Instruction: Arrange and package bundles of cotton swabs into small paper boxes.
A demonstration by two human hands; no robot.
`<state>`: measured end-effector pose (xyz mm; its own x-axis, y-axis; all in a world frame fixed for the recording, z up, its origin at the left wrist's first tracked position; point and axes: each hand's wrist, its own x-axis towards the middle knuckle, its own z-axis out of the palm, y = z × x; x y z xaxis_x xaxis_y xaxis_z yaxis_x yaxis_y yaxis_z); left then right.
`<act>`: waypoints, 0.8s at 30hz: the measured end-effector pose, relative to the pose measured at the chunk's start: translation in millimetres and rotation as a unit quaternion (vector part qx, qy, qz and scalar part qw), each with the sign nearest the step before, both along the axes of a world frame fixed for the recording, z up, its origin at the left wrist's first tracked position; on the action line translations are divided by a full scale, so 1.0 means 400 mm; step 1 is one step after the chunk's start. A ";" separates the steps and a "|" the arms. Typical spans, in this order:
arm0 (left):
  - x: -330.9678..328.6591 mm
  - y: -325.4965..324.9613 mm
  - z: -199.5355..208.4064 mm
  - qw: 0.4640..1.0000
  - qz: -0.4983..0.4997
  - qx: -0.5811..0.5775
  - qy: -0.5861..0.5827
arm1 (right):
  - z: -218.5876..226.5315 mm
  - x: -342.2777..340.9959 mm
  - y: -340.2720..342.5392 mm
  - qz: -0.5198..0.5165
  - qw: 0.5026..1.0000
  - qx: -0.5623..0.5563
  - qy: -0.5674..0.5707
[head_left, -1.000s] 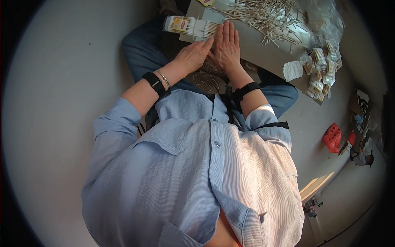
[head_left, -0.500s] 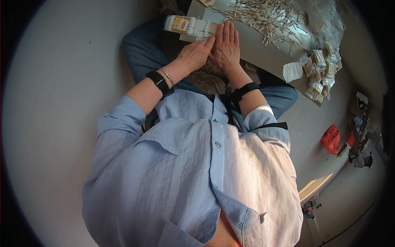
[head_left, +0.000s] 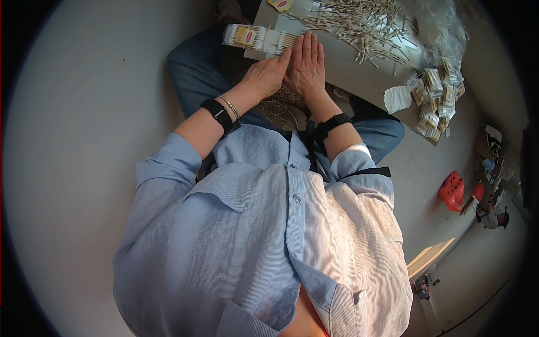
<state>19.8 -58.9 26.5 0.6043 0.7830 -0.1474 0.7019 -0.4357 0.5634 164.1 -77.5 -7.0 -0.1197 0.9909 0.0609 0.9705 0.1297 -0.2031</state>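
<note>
A clear pack of cotton swabs (head_left: pixel 245 36) with a yellow label lies at the table's near left corner. To its right comes a white strip (head_left: pixel 271 40), then a short row of cotton swabs (head_left: pixel 287 40) that runs up to my fingers. My right hand (head_left: pixel 306 66) is laid flat, back upward, its fingers straight and together at the right end of this row; its palm is hidden. From the left my left hand (head_left: pixel 266 76) reaches over, index finger stretched out and its tip against the right hand. Its other fingers are mostly hidden beneath.
A big loose heap of cotton swabs (head_left: pixel 365 22) spreads over the table (head_left: pixel 342 62). Clear plastic bags (head_left: pixel 441 28) and several small filled packs (head_left: pixel 441 101) lie at the right edge, beside a torn white sheet (head_left: pixel 398 99). A red bag (head_left: pixel 451 191) stands on the floor.
Hardly anything differs. Both hands keep their place against the row of swabs, and the whole view has shifted very slightly.
</note>
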 end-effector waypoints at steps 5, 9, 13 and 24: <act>0.004 0.001 0.006 1.000 0.004 -0.014 0.003 | -0.003 0.001 -0.001 -0.005 1.000 -0.002 0.001; 0.011 0.005 0.020 1.000 0.010 -0.018 0.004 | -0.002 0.001 -0.001 -0.007 1.000 0.000 0.012; 0.011 0.012 0.007 0.999 0.014 -0.026 0.025 | 0.002 -0.002 -0.001 -0.003 1.000 -0.011 0.000; 0.024 0.025 0.025 0.997 0.003 -0.054 0.063 | 0.000 0.000 -0.001 -0.005 1.000 0.000 0.001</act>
